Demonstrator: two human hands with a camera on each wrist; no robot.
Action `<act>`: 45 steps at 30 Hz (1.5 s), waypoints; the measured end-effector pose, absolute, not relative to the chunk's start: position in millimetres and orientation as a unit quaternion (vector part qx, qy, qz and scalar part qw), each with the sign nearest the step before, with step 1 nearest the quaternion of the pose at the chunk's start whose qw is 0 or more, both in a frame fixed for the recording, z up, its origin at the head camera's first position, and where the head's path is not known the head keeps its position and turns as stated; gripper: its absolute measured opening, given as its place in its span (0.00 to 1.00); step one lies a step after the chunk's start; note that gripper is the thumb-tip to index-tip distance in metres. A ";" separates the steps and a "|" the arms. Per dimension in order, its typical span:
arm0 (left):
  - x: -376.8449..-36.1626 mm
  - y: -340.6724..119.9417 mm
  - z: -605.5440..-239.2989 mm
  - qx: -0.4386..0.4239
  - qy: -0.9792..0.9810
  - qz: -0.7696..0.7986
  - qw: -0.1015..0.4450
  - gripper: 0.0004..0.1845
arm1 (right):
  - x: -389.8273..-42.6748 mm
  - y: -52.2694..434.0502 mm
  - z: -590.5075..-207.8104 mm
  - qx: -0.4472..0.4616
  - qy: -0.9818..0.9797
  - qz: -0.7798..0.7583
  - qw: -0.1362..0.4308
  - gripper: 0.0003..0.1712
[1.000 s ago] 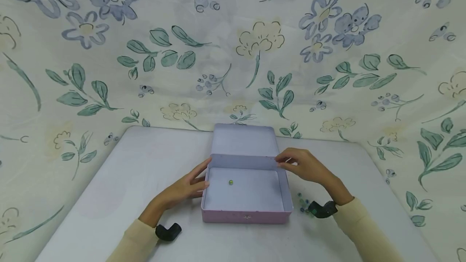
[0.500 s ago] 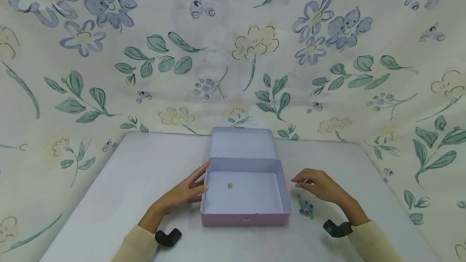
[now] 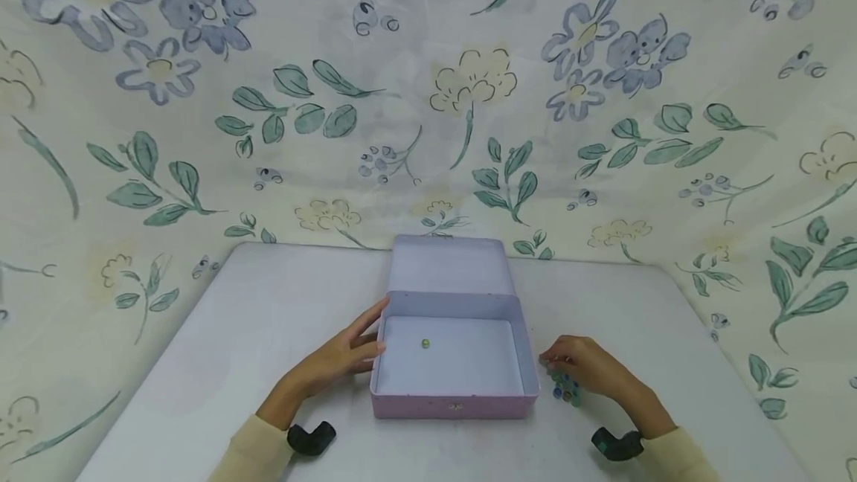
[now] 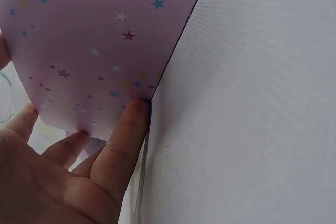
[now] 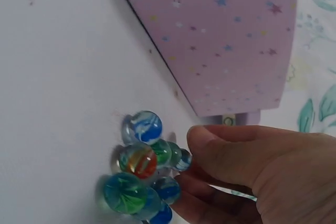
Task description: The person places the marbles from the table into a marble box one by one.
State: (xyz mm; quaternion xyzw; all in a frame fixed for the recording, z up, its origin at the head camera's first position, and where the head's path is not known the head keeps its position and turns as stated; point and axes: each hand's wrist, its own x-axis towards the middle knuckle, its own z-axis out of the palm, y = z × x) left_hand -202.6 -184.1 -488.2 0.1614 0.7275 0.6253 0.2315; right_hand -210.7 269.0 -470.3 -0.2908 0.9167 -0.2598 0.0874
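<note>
Overhead and behind, draped floral fabric printed with blue flowers and green leaves, closing in a flat white tabletop. Centre of that top, an open lilac tin box dotted with small coloured stars, hinged lid thrown back and lying flat beyond it. Inside, on the pale floor, one small green glass marble, alone and well apart from the walls.

Just beside the box's right wall, on the bare table, a tight cluster of swirled glass marbles in blue, green and orange, touching one another. Probably hard, smooth and slick, quick to roll at a nudge, light singly; best pinched one at a time between thumb and fingertip across the widest part, or raked together against the palm.

Right hand low over that cluster, wrist on or near the table, fingers loosely curled with tips among the marbles and the thumb arched above them; touching, yet nothing plainly pinched.

Left hand flat-fingered against the box's left wall, straight fingertips pressed to the starred side at table level, thumb spread off toward the rim, steadying rather than grasping. Black wrist-worn camera mounts at both cream sleeves.
</note>
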 end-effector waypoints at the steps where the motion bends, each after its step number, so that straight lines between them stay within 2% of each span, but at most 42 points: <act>1: -202.6 -184.4 -487.4 0.160 0.728 0.626 0.231 0.40 | -210.6 267.5 -469.9 -0.294 0.917 -0.256 0.083 0.09; 8: -204.4 -186.5 -485.0 0.162 0.727 0.627 0.229 0.40 | -213.2 264.0 -472.2 -0.307 0.925 -0.217 0.057 0.09; 22: -200.0 -185.1 -486.5 0.167 0.727 0.625 0.232 0.41 | -212.4 266.1 -482.1 -0.302 0.928 -0.216 0.039 0.08; 26: -200.5 -184.5 -485.9 0.166 0.728 0.623 0.231 0.41 | -213.6 266.7 -479.7 -0.296 0.929 -0.220 0.015 0.09; 32: -202.1 -184.3 -485.7 0.172 0.729 0.622 0.229 0.40 | -214.6 267.2 -473.0 -0.310 0.922 -0.228 -0.035 0.12; 45: -201.8 -184.0 -487.3 0.167 0.731 0.621 0.229 0.40 | -216.3 257.2 -434.3 -0.317 0.904 -0.284 -0.039 0.13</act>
